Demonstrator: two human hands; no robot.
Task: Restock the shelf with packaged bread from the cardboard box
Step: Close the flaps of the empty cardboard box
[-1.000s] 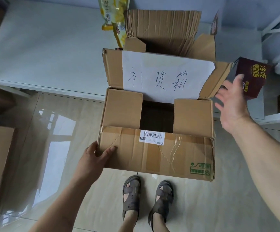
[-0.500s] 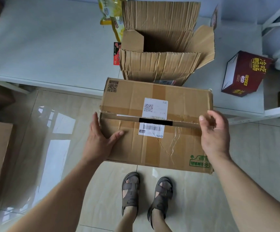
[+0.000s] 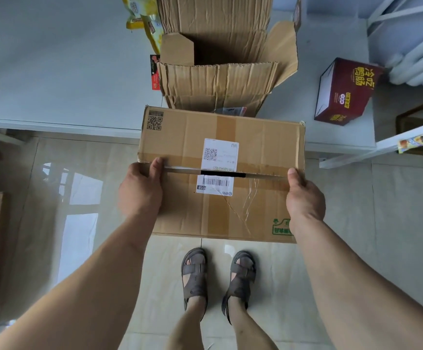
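I count 2 hands [image 3: 139,190] on the closed cardboard box [image 3: 256,137]; 1 open empty carton [image 3: 218,79] behind it; 1 maroon box [image 3: 344,92]; 2 sandals [image 3: 195,276]; yellow snack packs [image 3: 139,13], maybe 2, partly hidden.

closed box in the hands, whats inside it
Nothing inside shows: the box has its flaps folded shut, leaving a thin dark slit. The left hand and right hand hold its edges.

Matt cardboard box [image 3: 253,137], glossy floor tiles [image 3: 357,223]

Contents of the closed cardboard box [image 3: 256,137], fingers behind its ends.
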